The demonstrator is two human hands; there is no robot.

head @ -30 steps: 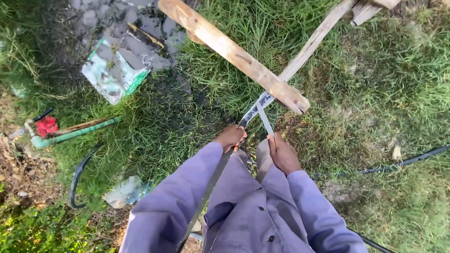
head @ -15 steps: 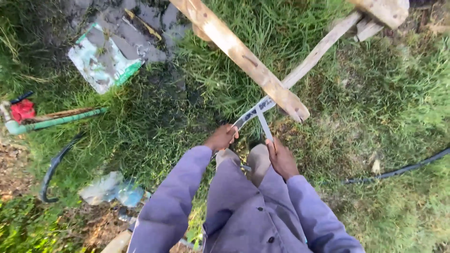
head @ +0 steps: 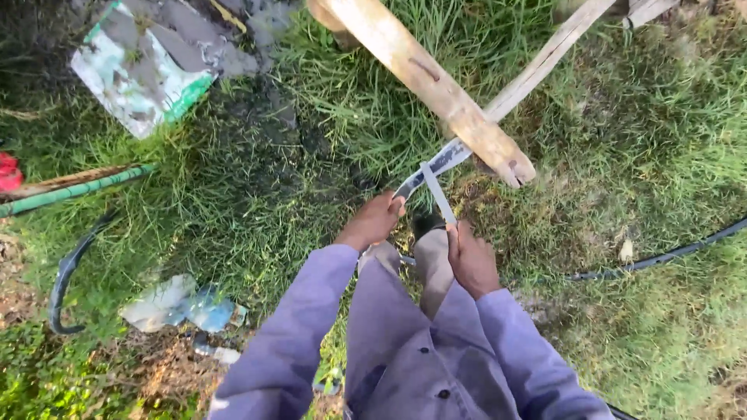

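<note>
— Grass and mud underfoot. What's in hand?

— My left hand (head: 375, 220) is closed on a grey metal blade (head: 433, 165); my right hand (head: 469, 259) grips a thin grey strip (head: 437, 194) crossing it, just below the wooden plank (head: 424, 79).

— Clutter?

— Black hose (head: 661, 255) right of plank, green pipe (head: 78, 188) and torn bag (head: 144, 71) left.
</note>
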